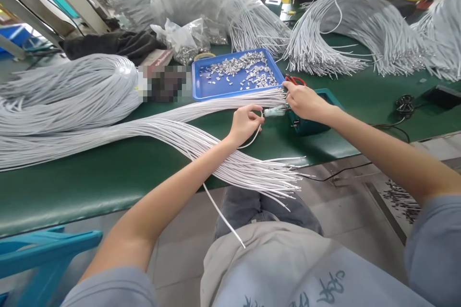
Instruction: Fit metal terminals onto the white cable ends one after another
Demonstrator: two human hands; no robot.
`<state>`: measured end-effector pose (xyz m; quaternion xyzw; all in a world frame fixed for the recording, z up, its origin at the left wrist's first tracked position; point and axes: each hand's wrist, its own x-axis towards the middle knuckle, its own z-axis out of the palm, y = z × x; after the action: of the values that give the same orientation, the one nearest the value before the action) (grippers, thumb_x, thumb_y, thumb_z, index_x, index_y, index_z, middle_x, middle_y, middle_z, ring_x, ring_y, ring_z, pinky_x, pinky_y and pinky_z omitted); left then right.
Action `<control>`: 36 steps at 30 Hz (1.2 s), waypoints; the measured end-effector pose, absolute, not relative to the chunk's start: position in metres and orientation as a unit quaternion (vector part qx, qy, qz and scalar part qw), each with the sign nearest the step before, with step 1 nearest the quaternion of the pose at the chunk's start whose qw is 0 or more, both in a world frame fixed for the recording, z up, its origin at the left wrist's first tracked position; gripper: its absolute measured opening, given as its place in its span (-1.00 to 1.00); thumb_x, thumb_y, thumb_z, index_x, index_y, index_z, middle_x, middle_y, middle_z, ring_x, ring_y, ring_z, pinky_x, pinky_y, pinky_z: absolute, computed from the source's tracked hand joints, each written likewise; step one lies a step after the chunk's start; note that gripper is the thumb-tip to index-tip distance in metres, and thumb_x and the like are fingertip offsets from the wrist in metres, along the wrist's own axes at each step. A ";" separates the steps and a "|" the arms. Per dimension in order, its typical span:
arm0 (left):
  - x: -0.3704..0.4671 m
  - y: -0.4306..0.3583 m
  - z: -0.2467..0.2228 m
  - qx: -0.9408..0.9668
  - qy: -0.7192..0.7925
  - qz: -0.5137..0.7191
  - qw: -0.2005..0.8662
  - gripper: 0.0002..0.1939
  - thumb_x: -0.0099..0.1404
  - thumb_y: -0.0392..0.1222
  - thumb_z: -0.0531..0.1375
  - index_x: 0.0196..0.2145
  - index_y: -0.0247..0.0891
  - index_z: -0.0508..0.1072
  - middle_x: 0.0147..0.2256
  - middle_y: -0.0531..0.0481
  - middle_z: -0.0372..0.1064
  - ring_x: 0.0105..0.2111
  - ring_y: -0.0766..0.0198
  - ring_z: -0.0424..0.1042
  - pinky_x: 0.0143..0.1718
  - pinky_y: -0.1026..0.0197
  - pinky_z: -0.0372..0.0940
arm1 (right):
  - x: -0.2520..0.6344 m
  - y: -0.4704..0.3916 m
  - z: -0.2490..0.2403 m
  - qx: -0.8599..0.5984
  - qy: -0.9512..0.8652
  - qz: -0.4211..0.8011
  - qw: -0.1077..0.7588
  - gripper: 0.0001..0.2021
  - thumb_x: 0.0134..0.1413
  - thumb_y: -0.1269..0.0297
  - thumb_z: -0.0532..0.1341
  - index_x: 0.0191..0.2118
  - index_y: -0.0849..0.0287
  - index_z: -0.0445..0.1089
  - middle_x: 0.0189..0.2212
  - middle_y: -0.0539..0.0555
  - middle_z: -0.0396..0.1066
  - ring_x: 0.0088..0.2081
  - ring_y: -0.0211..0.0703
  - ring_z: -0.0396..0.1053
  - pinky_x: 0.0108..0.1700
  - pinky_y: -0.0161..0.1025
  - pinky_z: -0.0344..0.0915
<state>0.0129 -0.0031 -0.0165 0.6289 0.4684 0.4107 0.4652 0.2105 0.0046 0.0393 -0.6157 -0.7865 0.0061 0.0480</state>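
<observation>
My left hand [246, 123] pinches a white cable near its end, above the green table. Just right of its fingertips is a pale, translucent tool handle [275, 112]. My right hand [304, 100] is at the left end of a dark green box [313, 125], fingers bent by the shaft of that tool; what they grip is partly hidden. White cables [259, 168] fan out under my left forearm, their ends past the table edge. Another bundle of white cables [216, 103] runs behind my left hand, below a blue tray [223, 87] of small metal pieces.
Thick grey cable coils lie at the left [72, 86] and back right [360, 24]. A plastic-wrapped bundle [194, 0] stands behind the tray. Red-handled pliers [296, 79] are beside the tray. A black device [441, 97] with a cord is at the right.
</observation>
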 end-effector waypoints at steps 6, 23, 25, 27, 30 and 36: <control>0.005 0.003 -0.010 0.589 0.484 0.467 0.447 -0.66 0.12 -0.43 0.19 -0.10 -0.40 0.47 -0.56 0.12 0.42 -0.65 0.43 0.38 -0.51 0.38 0.28 | 0.215 0.011 0.035 -0.612 -0.756 0.086 0.216 -0.55 0.14 0.44 -0.01 0.10 0.46 0.37 -0.08 0.36 0.52 -0.06 0.08 0.47 0.01 -0.15 0.30; -0.090 -0.030 0.024 0.876 0.450 0.124 -0.118 -0.72 0.41 -0.20 0.05 -0.28 -0.27 0.55 -0.29 -0.09 0.53 -0.29 0.23 0.49 -0.31 0.24 0.31 | 0.128 -0.031 0.032 -0.290 -0.863 0.413 -0.013 -0.84 0.01 0.38 0.16 -0.44 0.25 0.49 -0.49 0.04 0.50 -0.50 -0.32 0.31 -0.40 -0.35 0.15; -0.108 -0.004 0.027 0.864 0.474 0.081 -0.145 -0.74 0.35 -0.32 0.05 -0.24 -0.30 0.55 -0.21 -0.18 0.51 -0.25 0.14 0.47 -0.38 0.19 0.26 | 0.123 -0.027 0.029 -0.261 -0.854 0.448 -0.033 -0.84 0.01 0.34 0.19 -0.48 0.26 0.47 -0.59 0.01 0.44 -0.56 -0.33 0.32 -0.43 -0.36 0.18; -0.117 0.017 0.027 0.873 0.463 0.036 -0.148 -0.74 0.30 -0.39 0.04 -0.29 -0.33 0.55 -0.25 -0.21 0.49 -0.26 0.10 0.45 -0.41 0.17 0.23 | 0.119 -0.022 0.021 -0.258 -0.841 0.475 -0.017 -0.80 0.05 0.32 0.17 -0.52 0.28 0.43 -0.66 -0.03 0.36 -0.62 -0.36 0.28 -0.47 -0.37 0.19; -0.119 0.031 0.024 0.892 0.429 -0.017 -0.140 -0.77 0.26 -0.43 0.05 -0.38 -0.38 0.52 -0.32 -0.25 0.46 -0.28 0.08 0.43 -0.39 0.15 0.20 | 0.116 -0.015 0.004 -0.290 -0.812 0.501 0.070 -0.76 0.14 0.32 0.08 -0.41 0.32 0.43 -0.59 -0.03 0.35 -0.63 -0.43 0.22 -0.51 -0.40 0.18; -0.111 0.039 0.028 0.895 0.426 -0.023 -0.126 -0.78 0.21 -0.47 0.02 -0.43 -0.43 0.46 -0.37 -0.32 0.43 -0.33 0.06 0.41 -0.43 0.16 0.12 | 0.117 -0.013 -0.013 -0.310 -0.771 0.527 0.177 -0.80 0.08 0.42 0.09 -0.35 0.34 0.47 -0.58 -0.05 0.35 -0.64 -0.45 0.21 -0.53 -0.43 0.18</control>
<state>-0.1108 0.0389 0.0277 0.8955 0.4263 -0.0234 -0.1260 0.1170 -0.0127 -0.0133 -0.3103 -0.7712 0.5270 0.1767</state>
